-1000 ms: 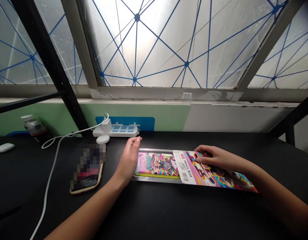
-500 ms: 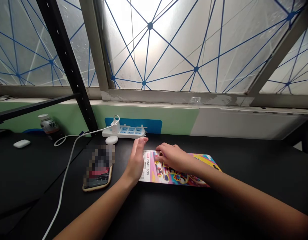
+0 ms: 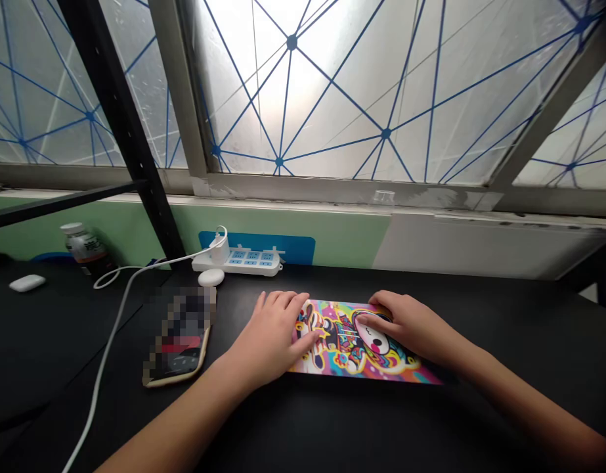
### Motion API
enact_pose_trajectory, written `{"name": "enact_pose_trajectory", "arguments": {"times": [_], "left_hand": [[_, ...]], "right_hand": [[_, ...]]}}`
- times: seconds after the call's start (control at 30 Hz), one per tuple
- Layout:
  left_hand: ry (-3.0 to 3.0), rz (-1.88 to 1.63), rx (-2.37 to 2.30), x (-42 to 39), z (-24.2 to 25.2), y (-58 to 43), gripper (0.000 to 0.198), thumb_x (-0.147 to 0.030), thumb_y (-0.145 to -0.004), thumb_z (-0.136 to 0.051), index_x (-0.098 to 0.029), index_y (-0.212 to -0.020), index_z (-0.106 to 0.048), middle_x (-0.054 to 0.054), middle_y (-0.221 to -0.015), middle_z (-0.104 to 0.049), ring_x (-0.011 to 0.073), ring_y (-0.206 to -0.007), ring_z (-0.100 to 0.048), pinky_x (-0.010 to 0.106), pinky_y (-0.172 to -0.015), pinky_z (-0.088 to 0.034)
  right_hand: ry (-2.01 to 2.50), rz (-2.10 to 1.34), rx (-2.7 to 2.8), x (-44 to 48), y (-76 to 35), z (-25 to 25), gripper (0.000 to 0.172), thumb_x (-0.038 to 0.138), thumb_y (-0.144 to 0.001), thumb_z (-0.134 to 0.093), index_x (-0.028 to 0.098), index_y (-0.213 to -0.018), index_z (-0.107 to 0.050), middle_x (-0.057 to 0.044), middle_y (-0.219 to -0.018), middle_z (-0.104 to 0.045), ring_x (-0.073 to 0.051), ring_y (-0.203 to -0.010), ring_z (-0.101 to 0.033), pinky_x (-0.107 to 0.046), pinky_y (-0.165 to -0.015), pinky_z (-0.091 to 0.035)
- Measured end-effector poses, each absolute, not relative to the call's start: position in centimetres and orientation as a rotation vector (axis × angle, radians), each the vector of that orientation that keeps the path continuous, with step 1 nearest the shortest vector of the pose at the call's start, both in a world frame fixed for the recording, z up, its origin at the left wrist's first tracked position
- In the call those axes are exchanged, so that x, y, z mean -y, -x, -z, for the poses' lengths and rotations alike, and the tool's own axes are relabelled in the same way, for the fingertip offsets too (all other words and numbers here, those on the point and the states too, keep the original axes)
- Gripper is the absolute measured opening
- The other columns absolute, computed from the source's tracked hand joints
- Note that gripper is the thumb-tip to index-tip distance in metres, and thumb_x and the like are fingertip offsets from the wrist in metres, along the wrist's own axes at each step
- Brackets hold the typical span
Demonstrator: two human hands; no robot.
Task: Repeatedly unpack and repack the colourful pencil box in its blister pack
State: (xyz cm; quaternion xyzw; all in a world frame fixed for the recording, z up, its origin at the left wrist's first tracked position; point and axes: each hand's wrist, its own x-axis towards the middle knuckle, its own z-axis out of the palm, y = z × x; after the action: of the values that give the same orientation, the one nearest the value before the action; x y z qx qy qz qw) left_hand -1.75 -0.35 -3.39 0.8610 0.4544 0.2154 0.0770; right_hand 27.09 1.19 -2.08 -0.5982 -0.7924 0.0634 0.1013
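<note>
A colourful cartoon-printed pencil box (image 3: 349, 345) lies flat on the black desk (image 3: 332, 427), its cover fully over it. My left hand (image 3: 276, 332) rests palm down on the box's left end, fingers spread over the edge. My right hand (image 3: 406, 325) lies flat on the box's right part, fingertips pressing its top near the middle. Neither hand wraps around the box.
A phone (image 3: 177, 345) lies left of my left hand. Behind it are a white earbud case (image 3: 211, 277) and a power strip (image 3: 238, 261) with a white cable (image 3: 110, 328) running toward the front edge. A bottle (image 3: 83, 248) and a white mouse (image 3: 27, 283) stand far left.
My right hand slid the printed cover leftward over the box until it shut. My left hand went from standing edge-on at the box's left end to lying flat on it.
</note>
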Motion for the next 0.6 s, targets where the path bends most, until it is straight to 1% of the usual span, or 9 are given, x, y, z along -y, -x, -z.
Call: {"name": "enact_pose_trajectory", "arguments": {"times": [0.07, 0.13, 0.23, 0.3, 0.4, 0.43, 0.5, 0.53, 0.6], "left_hand": [[-2.675, -0.780, -1.365, 0.3, 3.2, 1.7, 0.056, -0.048, -0.091, -0.062, -0.019, -0.138, -0.050, 0.012, -0.128, -0.061, 0.0320, -0.118, -0.053, 0.057, -0.109, -0.035], [-2.777, -0.959, -1.355, 0.4, 2.7, 1.8, 0.054, -0.043, -0.089, -0.069, -0.019, -0.134, -0.052, 0.011, -0.121, -0.064, 0.0299, -0.112, -0.055, 0.058, -0.109, -0.033], [-2.858, -1.190, -1.308, 0.7, 1.7, 2.3, 0.027, -0.032, -0.089, -0.071, -0.020, -0.110, -0.060, 0.006, -0.103, -0.068, 0.0246, -0.098, -0.061, 0.056, -0.109, -0.033], [-2.899, -1.243, -1.234, 0.8, 1.1, 2.7, 0.012, -0.026, -0.091, -0.068, -0.020, -0.095, -0.059, 0.004, -0.098, -0.070, 0.0220, -0.094, -0.063, 0.053, -0.110, -0.034], [-3.016, -1.120, -1.121, 0.9, 0.9, 3.0, 0.005, -0.018, -0.093, -0.061, -0.019, -0.090, -0.057, 0.010, -0.119, -0.069, 0.0252, -0.112, -0.062, 0.053, -0.113, -0.034], [-3.051, -1.018, -1.092, 1.0, 1.0, 2.9, 0.005, -0.014, -0.092, -0.059, -0.019, -0.091, -0.058, 0.011, -0.126, -0.067, 0.0265, -0.118, -0.060, 0.053, -0.113, -0.034], [-3.077, -0.782, -1.049, 1.1, 1.4, 2.6, 0.012, -0.008, -0.088, -0.059, -0.019, -0.093, -0.060, 0.012, -0.133, -0.064, 0.0284, -0.121, -0.060, 0.053, -0.110, -0.039], [-3.064, -0.683, -1.031, 1.2, 1.5, 2.5, 0.012, -0.010, -0.087, -0.062, -0.019, -0.093, -0.061, 0.011, -0.133, -0.064, 0.0291, -0.119, -0.061, 0.052, -0.107, -0.042], [-2.984, -0.579, -1.011, 1.4, 1.7, 2.2, 0.008, -0.021, -0.085, -0.069, -0.020, -0.089, -0.062, 0.009, -0.129, -0.066, 0.0303, -0.116, -0.062, 0.048, -0.101, -0.048]], "right_hand": [[1.700, -0.049, 2.297, -0.9, -27.2, 1.8, 0.044, 0.065, -0.088, -0.055, 0.022, -0.084, -0.060, -0.005, -0.082, -0.068, -0.021, -0.068, -0.063, -0.030, -0.058, -0.043], [1.560, 0.166, 2.247, -0.4, -27.0, 1.4, 0.043, 0.065, -0.087, -0.059, 0.022, -0.083, -0.055, -0.005, -0.085, -0.068, -0.021, -0.070, -0.063, -0.030, -0.061, -0.044], [1.297, 0.398, 2.202, 0.7, -26.4, 0.8, 0.040, 0.061, -0.088, -0.061, 0.022, -0.082, -0.051, -0.009, -0.102, -0.070, -0.021, -0.078, -0.067, -0.031, -0.067, -0.047], [1.176, 0.479, 2.217, 1.7, -26.0, 0.5, 0.035, 0.054, -0.092, -0.061, 0.022, -0.082, -0.050, -0.010, -0.110, -0.070, -0.020, -0.079, -0.068, -0.030, -0.066, -0.048], [1.104, 0.560, 2.331, 2.9, -25.0, 0.7, 0.025, 0.041, -0.096, -0.058, 0.021, -0.084, -0.053, -0.010, -0.108, -0.072, -0.021, -0.077, -0.068, -0.032, -0.066, -0.048], [1.100, 0.584, 2.387, 3.2, -24.5, 0.9, 0.020, 0.036, -0.096, -0.058, 0.020, -0.085, -0.055, -0.010, -0.106, -0.073, -0.022, -0.078, -0.068, -0.033, -0.067, -0.049], [1.114, 0.629, 2.512, 3.5, -23.8, 1.4, 0.011, 0.028, -0.091, -0.062, 0.018, -0.087, -0.059, -0.010, -0.102, -0.072, -0.024, -0.080, -0.067, -0.035, -0.068, -0.050], [1.127, 0.641, 2.574, 3.6, -23.5, 1.7, 0.008, 0.025, -0.087, -0.065, 0.018, -0.088, -0.060, -0.010, -0.101, -0.071, -0.026, -0.082, -0.066, -0.036, -0.068, -0.051], [1.146, 0.641, 2.680, 3.6, -23.2, 2.1, 0.011, 0.022, -0.081, -0.069, 0.017, -0.089, -0.063, -0.010, -0.100, -0.070, -0.027, -0.084, -0.064, -0.038, -0.068, -0.052]]}}
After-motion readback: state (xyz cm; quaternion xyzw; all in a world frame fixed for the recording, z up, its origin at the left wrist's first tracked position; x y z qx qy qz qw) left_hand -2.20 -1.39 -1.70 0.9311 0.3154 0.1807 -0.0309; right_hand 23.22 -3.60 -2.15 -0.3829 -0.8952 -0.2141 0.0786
